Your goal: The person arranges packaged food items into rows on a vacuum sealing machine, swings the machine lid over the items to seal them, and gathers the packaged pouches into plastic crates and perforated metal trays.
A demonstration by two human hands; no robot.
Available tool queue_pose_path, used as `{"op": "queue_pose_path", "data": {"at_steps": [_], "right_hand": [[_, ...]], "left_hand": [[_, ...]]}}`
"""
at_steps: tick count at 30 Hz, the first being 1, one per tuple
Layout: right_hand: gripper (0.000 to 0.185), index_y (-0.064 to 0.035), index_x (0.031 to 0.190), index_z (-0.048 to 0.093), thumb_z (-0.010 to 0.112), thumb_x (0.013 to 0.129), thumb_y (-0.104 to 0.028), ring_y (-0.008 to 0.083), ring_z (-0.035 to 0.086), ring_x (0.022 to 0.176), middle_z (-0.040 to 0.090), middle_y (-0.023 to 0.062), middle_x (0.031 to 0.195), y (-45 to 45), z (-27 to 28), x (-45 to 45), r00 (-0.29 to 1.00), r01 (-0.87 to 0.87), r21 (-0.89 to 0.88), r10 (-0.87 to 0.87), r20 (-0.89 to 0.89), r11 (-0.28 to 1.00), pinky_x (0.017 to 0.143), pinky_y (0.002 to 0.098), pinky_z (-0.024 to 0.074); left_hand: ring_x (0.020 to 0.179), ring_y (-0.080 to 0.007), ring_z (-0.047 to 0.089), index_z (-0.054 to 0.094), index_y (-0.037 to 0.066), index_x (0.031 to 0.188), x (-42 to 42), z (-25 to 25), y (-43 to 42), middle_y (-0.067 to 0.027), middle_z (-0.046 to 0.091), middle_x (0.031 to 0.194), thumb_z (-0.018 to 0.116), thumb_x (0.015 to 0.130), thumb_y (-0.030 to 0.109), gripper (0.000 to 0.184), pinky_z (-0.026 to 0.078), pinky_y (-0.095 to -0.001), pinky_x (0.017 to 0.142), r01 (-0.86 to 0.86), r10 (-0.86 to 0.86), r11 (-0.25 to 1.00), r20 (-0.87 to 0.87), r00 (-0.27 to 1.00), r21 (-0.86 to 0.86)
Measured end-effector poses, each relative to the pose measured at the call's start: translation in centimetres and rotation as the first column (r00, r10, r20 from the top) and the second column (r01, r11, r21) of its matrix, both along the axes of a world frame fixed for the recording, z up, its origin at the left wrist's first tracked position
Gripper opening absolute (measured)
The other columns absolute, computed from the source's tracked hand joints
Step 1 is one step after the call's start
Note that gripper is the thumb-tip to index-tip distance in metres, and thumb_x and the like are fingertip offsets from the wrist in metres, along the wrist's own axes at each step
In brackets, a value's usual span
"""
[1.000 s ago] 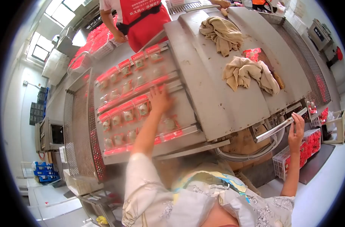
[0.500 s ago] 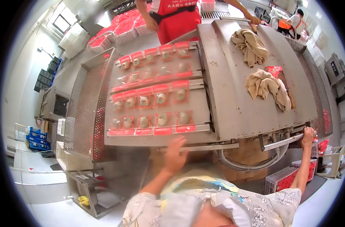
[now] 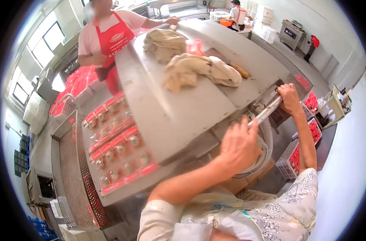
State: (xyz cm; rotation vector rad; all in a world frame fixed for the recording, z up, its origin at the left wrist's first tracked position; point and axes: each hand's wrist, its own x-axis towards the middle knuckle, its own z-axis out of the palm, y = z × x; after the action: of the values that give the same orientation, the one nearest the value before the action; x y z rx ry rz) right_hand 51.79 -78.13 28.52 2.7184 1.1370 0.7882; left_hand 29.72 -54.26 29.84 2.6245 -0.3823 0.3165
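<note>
My right hand (image 3: 289,98) is wrapped round the outer end of a metal handle bar (image 3: 269,109) on the front edge of a large steel machine lid (image 3: 183,116). At the bar's near end is my left hand (image 3: 240,144), fingers stretched out and slightly blurred; whether it touches the bar I cannot tell. Left of the lid, clear-and-red packets (image 3: 120,149) with pale round contents lie in rows on the steel machine bed (image 3: 110,197). The lid's edge hides part of the rows. Two crumpled beige cloths (image 3: 165,44) (image 3: 203,72) rest on the lid.
Across the machine stands a person in a red apron (image 3: 116,38), one hand at the lid's far edge. Perforated metal guards (image 3: 72,172) flank the machine. Crates of red packets (image 3: 289,160) stand at right, more at back left. Another person (image 3: 237,16) is far behind.
My left hand has moved right from the machine bed's front edge to the handle bar. The lid now hides more of the packets. My view has turned right.
</note>
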Motion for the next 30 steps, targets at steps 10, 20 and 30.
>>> {"op": "queue_pose_path", "data": {"at_steps": [10, 20, 30], "right_hand": [[0.014, -0.0083, 0.064, 0.052, 0.062, 0.056, -0.012, 0.0283, 0.058, 0.069, 0.056, 0.0093, 0.064, 12.0, 5.4, -12.8, 0.949, -0.311, 0.033, 0.312, -0.042, 0.95, 0.07, 0.038, 0.0437], [0.045, -0.0043, 0.07, 0.066, 0.067, 0.073, -0.049, 0.0352, 0.065, 0.07, 0.063, 0.0165, 0.066, 26.8, 1.4, -25.7, 0.719, -0.525, -0.265, 0.256, -0.646, 0.809, 0.065, 0.0419, 0.0527], [0.022, -0.0096, 0.075, 0.069, 0.063, 0.066, -0.029, 0.0311, 0.067, 0.076, 0.067, 0.0146, 0.075, 34.4, -12.8, -32.7, 0.567, -0.581, -0.226, 0.189, -0.802, 0.781, 0.066, 0.0405, 0.0526]], "left_hand": [[0.06, -0.0274, 0.06, 0.055, 0.006, 0.082, -14.0, 4.2, 11.0, -0.008, 0.058, 0.069, 0.071, 0.071, 0.047, 0.045, 0.046, -0.0364, 0.051, -0.377, 0.351, 0.917, 0.187, 0.918, 0.128], [0.05, -0.036, 0.052, 0.051, 0.008, 0.057, -28.0, -3.0, 22.8, -0.014, 0.05, 0.051, 0.061, 0.08, 0.049, 0.049, 0.037, -0.045, 0.045, -0.679, 0.682, 0.721, 0.031, 0.731, 0.138], [0.058, -0.0405, 0.056, 0.062, 0.005, 0.063, -35.3, -16.5, 29.9, -0.0197, 0.055, 0.059, 0.051, 0.088, 0.045, 0.049, 0.041, -0.0474, 0.054, -0.776, 0.757, 0.629, -0.263, 0.599, 0.045]]}}
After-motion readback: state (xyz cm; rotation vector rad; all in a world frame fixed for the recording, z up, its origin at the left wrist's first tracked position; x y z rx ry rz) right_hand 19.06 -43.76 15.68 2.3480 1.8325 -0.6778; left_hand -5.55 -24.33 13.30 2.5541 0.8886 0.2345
